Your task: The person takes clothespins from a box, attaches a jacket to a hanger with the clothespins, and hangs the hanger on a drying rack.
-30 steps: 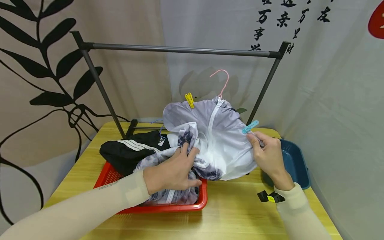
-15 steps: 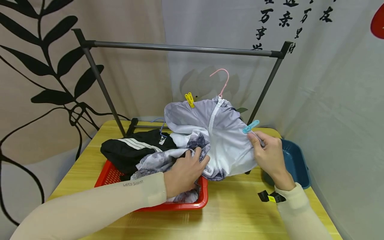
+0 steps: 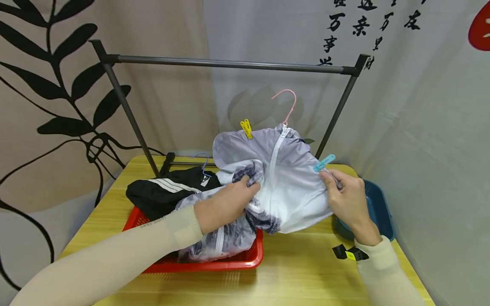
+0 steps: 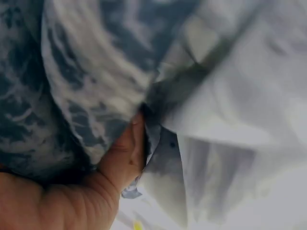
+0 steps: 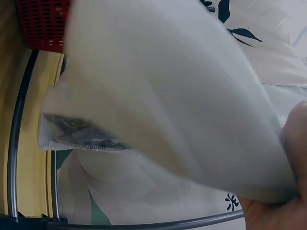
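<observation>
A white and pale grey zip jacket (image 3: 296, 187) with dark marbled patches is on a pink hanger (image 3: 294, 104), held up in front of the rack. A yellow clothespin (image 3: 246, 128) clips its left shoulder, a light blue clothespin (image 3: 324, 163) its right side. Just below the blue one, my right hand (image 3: 349, 202) pinches the jacket's edge. My left hand (image 3: 226, 206) grips a marbled fold of the jacket; in the left wrist view the thumb (image 4: 127, 158) presses on the cloth, the other fingers hidden. Marbled cloth with a white zip (image 3: 229, 238) lies below; whether it is the same garment, I cannot tell.
A red basket (image 3: 206, 267) holds the marbled cloth and a black garment (image 3: 153, 197) with white stripes. A blue hanger (image 3: 205, 163) pokes up behind. The dark metal rack (image 3: 229, 63) spans the wooden table (image 3: 298, 272). A blue bin (image 3: 377, 208) stands at the right.
My left hand moved right and down over the cloth, then back up and left, its fingers now tucked into the marbled fold. Jacket and right hand shifted slightly right.
</observation>
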Available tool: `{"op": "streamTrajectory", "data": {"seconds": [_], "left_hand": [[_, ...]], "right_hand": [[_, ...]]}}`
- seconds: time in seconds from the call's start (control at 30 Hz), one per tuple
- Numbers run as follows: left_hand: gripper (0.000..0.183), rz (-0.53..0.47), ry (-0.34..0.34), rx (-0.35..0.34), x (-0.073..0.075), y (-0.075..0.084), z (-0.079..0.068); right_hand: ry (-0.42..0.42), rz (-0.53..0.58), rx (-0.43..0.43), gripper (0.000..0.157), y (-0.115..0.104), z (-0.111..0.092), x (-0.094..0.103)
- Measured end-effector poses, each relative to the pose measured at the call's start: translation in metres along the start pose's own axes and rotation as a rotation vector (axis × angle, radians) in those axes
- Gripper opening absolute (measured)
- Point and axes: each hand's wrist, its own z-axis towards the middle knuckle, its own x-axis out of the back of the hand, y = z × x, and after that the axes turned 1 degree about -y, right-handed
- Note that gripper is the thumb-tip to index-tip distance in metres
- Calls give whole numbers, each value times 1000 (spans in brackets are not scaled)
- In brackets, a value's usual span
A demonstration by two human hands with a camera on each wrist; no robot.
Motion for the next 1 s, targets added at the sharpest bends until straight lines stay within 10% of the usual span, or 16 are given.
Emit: {"op": "streamTrajectory", "data": {"seconds": [0.2, 0.4, 0.77, 1.0], "left_hand": [[48, -151, 245, 43, 55, -1, 9], [41, -319, 562, 121, 74, -1, 29], [49, -717, 830, 233, 60, 11, 71], [43, -848, 819, 170, 32, 17, 93]], "right_hand": [[54, -5, 31, 10, -1, 4, 5], [79, -1, 19, 12, -3, 11, 11], [90, -34, -29, 16, 2, 19, 19], [150, -61, -36, 20, 8, 27, 24]]}}
